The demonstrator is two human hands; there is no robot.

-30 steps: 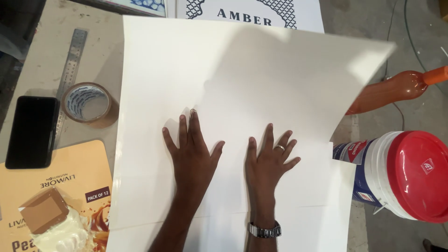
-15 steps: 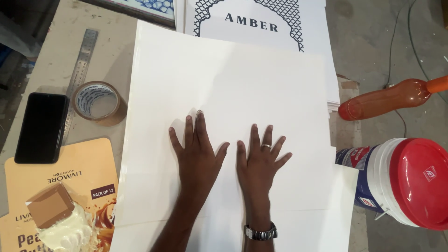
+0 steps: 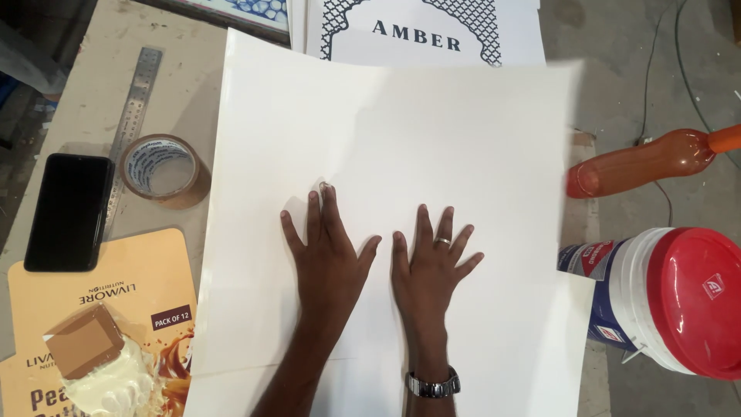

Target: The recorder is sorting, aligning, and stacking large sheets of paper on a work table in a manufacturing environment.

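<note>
Both hands lie flat on a big white sheet of paper (image 3: 401,154). The left hand (image 3: 328,255) is spread wide, palm down, with its fingers pointing away from the person. The right hand (image 3: 431,266) lies just beside it, also spread wide and palm down. It has a silver ring on one finger and a silver metal watch (image 3: 432,384) on the wrist. The thumbs are near each other but do not touch. Neither hand holds anything; they only press on the paper.

The paper reaches out far past the hands on every side.

To the left of the left hand sits a brown roll of sticky tape (image 3: 162,170). Further left lies a black phone (image 3: 68,211), and beside it a long grey metal ruler (image 3: 131,123). Near the left arm is an orange printed cardboard piece (image 3: 108,286) with a small brown box (image 3: 85,340) on it.

To the right of the right hand stands a white plastic bucket with a red lid (image 3: 671,301). Beyond it lies an orange squeeze bottle (image 3: 641,164) on its side. Past the fingertips, a white printed card with a black patterned border (image 3: 417,35) peeks out from under the paper.
</note>
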